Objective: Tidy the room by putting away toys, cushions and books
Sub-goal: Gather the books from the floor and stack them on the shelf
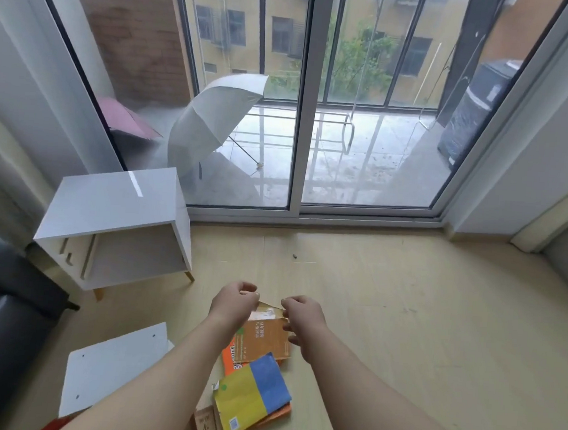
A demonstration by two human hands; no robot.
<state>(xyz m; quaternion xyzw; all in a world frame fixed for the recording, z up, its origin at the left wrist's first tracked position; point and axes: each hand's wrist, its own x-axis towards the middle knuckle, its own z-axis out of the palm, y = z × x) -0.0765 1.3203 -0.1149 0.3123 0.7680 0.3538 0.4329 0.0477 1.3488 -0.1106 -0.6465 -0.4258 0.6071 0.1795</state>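
Wooden floor [402, 321] bears strewn books [261, 343] near the open-fronted white cabinet [117, 201].

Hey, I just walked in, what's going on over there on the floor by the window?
A person reaches both hands over a loose pile of books on the wooden floor. The left hand and right hand, fingers curled, are at the far end of a brown book. Whether either has a grip on it cannot be told. A yellow and blue book lies nearer the person. A white side table stands to the left, by the glass door.
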